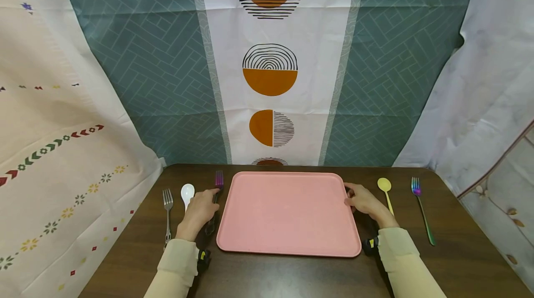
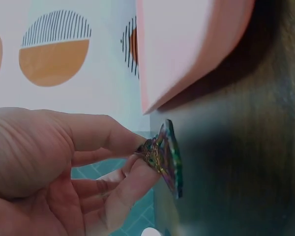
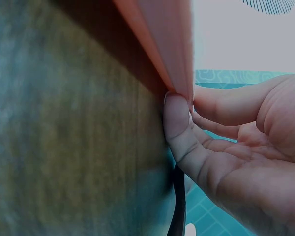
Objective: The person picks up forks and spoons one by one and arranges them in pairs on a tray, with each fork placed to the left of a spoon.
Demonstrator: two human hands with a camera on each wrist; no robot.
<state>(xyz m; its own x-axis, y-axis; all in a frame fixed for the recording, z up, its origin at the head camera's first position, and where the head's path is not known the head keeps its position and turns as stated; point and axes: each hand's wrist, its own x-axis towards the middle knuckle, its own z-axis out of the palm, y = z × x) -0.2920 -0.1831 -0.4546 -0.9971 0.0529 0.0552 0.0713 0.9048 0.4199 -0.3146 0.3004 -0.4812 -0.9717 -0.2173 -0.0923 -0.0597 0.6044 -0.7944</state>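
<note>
head view, left grip (image 1: pixel 201 206) pinching fork (image 1: pixel 219 179), handle (image 1: pixel 210 227) part-covered, right grip (image 1: pixel 368 202) apparently pinching tray (image 1: pixel 288 214)

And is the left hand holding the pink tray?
No, the left hand pinches the purple-tined fork, apart from the pink tray.

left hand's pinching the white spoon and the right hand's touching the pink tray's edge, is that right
Not quite: the left hand pinches the purple-tined fork, not the white spoon; the left wrist view shows the ornate handle in its grasp. The right hand is touching the pink tray's edge.
</note>
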